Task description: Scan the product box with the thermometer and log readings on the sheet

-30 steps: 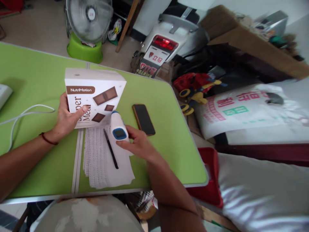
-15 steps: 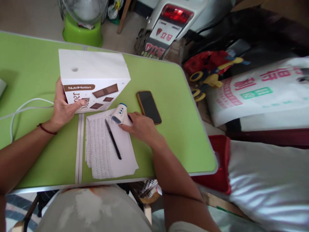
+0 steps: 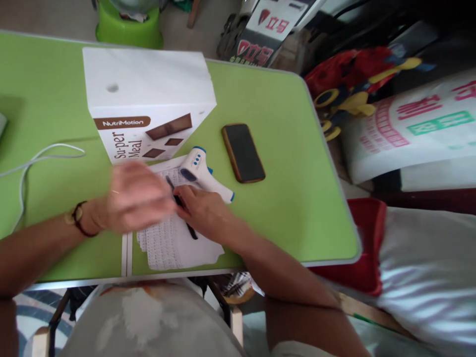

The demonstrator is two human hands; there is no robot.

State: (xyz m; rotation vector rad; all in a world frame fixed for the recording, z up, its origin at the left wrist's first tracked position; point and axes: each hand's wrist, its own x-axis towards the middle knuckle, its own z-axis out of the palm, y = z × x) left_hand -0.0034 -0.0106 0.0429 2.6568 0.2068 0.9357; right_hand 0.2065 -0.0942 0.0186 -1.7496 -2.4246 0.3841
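My right hand point(image 3: 208, 210) is closed on a black pen point(image 3: 192, 232) that lies over the papers; its thumb and fingertips are at the upper middle of the pen. My left hand point(image 3: 139, 198) is smeared by motion over the papers' left side, close to the right fingertips, and its fingers cannot be made out. Beneath both hands lie handwritten papers point(image 3: 163, 248). A white and blue infrared thermometer point(image 3: 208, 178) rests on its side just beyond my right hand. Behind my left hand a white NutriMotion box point(image 3: 148, 89) stands on the green table.
A smartphone point(image 3: 243, 152) in a brown-edged case lies right of the thermometer. White cables point(image 3: 48, 153) curl on the green table point(image 3: 297, 208) at left. Past its right edge are a red bin point(image 3: 366, 248) and white sacks point(image 3: 424, 248). A green stool point(image 3: 128, 29) stands beyond the far edge.
My left hand has let go of the box and come toward the papers. My right hand has put down the thermometer and taken hold of the pen. The view has shifted slightly.
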